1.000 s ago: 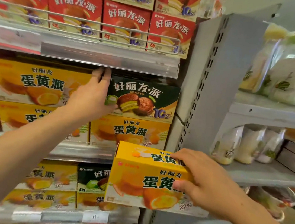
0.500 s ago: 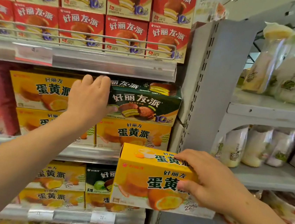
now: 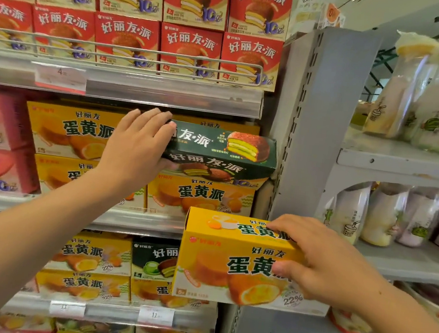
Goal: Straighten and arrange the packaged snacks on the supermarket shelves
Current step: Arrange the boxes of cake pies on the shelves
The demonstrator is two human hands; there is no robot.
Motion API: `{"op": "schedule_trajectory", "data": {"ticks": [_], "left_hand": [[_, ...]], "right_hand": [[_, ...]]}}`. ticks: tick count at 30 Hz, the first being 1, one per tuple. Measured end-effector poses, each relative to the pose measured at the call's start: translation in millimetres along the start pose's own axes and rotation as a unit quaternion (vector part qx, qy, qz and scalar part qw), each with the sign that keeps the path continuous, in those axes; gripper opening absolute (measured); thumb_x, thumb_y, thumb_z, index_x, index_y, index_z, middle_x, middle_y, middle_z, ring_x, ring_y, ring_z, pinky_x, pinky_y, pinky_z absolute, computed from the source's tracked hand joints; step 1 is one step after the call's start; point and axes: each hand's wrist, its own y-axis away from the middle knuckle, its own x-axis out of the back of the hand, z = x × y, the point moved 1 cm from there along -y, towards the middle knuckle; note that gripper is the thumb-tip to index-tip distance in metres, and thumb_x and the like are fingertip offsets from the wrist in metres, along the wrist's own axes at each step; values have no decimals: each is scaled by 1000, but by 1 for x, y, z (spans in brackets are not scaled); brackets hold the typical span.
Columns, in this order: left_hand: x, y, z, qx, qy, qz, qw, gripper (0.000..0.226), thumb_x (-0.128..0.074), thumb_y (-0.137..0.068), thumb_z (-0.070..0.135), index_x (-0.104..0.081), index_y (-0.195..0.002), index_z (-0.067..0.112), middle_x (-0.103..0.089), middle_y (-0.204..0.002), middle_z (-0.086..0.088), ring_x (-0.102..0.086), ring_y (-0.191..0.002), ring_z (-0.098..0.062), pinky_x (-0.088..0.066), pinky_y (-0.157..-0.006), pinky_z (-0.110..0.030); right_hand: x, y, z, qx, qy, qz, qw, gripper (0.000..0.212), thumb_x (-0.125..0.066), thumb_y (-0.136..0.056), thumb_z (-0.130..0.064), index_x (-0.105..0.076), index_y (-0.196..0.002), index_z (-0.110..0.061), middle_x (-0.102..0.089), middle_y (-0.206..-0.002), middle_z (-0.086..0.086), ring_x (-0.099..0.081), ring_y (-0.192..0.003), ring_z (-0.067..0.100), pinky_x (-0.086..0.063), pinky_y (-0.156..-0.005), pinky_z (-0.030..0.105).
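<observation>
Barely halfway, I reckon: my left hand (image 3: 136, 146) grips the tilted dark-green cardboard pie box (image 3: 221, 153) at 12 o'clock, while my right hand (image 3: 319, 262) clutches a yellow cardboard egg-yolk-pie box (image 3: 229, 260) at 5, unshelved.

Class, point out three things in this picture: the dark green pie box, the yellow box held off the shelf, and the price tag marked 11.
dark green pie box (image 3: 222, 153): head view, its tilted top face.
yellow box (image 3: 229, 266): head view, front face.
price tag (image 3: 155, 315): head view, tag's middle.
</observation>
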Motion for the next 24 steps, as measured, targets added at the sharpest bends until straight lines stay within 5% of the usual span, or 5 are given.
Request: {"op": "schedule_trajectory", "data": {"ticks": [5,12,16,22,24], "left_hand": [[17,24,-3,-1,66,-10,998,74,-86,-64,31,-51,-124,4,-53,-134,-16,-44,-128,-36,-53,-85,-52],[19,98,-38,56,130,-57,988,71,-88,-63,33,-53,-121,11,-53,-133,-6,-42,-124,-28,-54,-72,-46],[11,145,-68,51,153,-115,980,67,-88,-63,28,-56,-118,6,-54,-131,-10,-43,-124,-31,-50,-88,-48],[5,197,-97,74,159,-143,974,63,-87,-64,28,-57,-115,8,-53,-130,-3,-42,-124,-23,-57,-64,-44],[3,205,-102,74,154,-147,974,63,-86,-66,32,-56,-117,11,-51,-131,1,-42,-124,-21,-57,-62,-41]], "right_hand": [[21,3,-19,-2,8,14,1000,57,-64,-83,-50,-39,-134,-42,-45,-125,-29,-41,-114,-2,-41,-95,30],[38,5,-68,-3,-33,39,999,50,-70,-81,-42,-40,-119,-56,-45,-111,-42,-48,-97,-17,-44,-75,22],[54,-12,-101,-22,-41,69,997,47,-61,-72,-58,-41,-115,-58,-53,-110,-29,-54,-99,-3,-45,-77,24],[66,-77,-118,-55,81,126,987,57,-63,-84,-43,-42,-135,-31,-60,-106,-10,-60,-62,-1,-51,-64,31],[66,-100,-117,-82,135,132,979,59,-67,-85,-40,-40,-137,-30,-63,-110,-4,-61,-68,6,-53,-68,36]]}}
